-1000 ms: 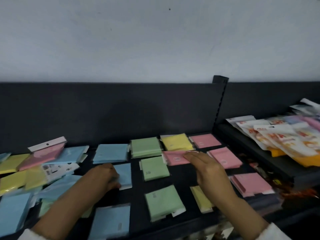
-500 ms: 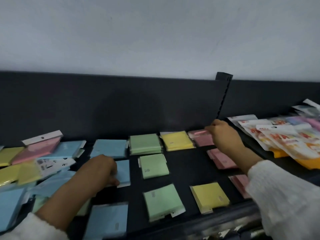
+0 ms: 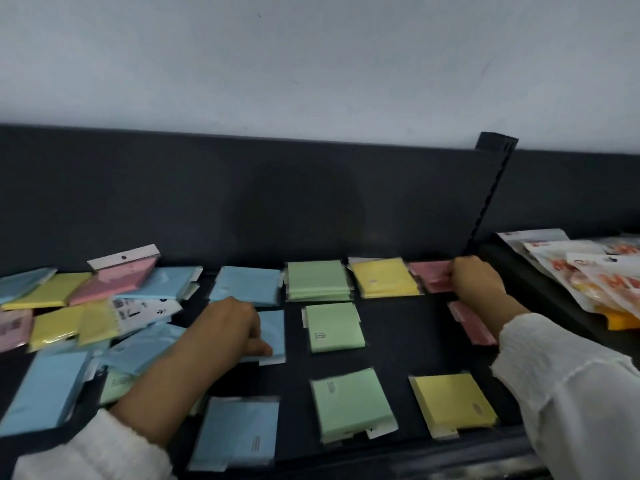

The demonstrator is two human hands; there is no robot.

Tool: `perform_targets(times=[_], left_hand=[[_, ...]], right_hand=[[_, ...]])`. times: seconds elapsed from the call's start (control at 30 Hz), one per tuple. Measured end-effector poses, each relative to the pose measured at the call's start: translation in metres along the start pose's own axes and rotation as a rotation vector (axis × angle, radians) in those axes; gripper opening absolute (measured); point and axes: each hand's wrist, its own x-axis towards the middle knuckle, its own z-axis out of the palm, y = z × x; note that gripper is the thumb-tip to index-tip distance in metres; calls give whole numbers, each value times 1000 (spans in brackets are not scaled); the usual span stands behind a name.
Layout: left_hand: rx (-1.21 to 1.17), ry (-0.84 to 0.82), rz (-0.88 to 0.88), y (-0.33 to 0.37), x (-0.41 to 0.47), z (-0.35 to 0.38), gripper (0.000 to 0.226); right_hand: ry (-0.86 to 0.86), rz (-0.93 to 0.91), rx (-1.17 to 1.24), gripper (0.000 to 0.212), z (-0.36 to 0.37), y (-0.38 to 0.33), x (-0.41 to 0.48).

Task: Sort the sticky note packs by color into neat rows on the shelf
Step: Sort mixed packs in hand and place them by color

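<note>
Sticky note packs lie in colour columns on a black shelf (image 3: 388, 341). The blue column has a back pack (image 3: 246, 284), a middle pack (image 3: 273, 330) and a front pack (image 3: 239, 434). Green packs (image 3: 318, 280) (image 3: 334, 327) (image 3: 349, 405) follow, then yellow packs (image 3: 384, 277) (image 3: 453, 403). My right hand (image 3: 476, 280) is curled on the back pink pack (image 3: 429, 275) at the shelf's rear. Another pink pack (image 3: 471, 323) lies partly under my right sleeve. My left hand (image 3: 232, 327) rests on the middle blue pack with its fingers curled at the edge.
An unsorted heap of blue, yellow and pink packs (image 3: 79, 306) covers the left of the shelf. A slotted black upright (image 3: 488, 199) divides off the right bay, where white and orange printed bags (image 3: 588, 271) lie. A dark back panel runs behind everything.
My right hand carried a pink pack from the middle of the shelf to the back pink stack and stays on it. The left hand has stayed on the blue pack.
</note>
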Motion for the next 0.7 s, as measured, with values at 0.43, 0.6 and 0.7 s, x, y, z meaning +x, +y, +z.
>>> perform_targets(times=[0.43, 0.6, 0.7], left_hand=[[48, -19, -59, 9, -3, 1, 38], [14, 3, -66, 14, -12, 1, 36], [-29, 114, -2, 18, -28, 6, 36]], right_hand=[[-50, -92, 111, 33, -2, 4, -17], [22, -233, 219, 35, -21, -8, -41], [76, -361, 309, 32, -34, -22, -64]])
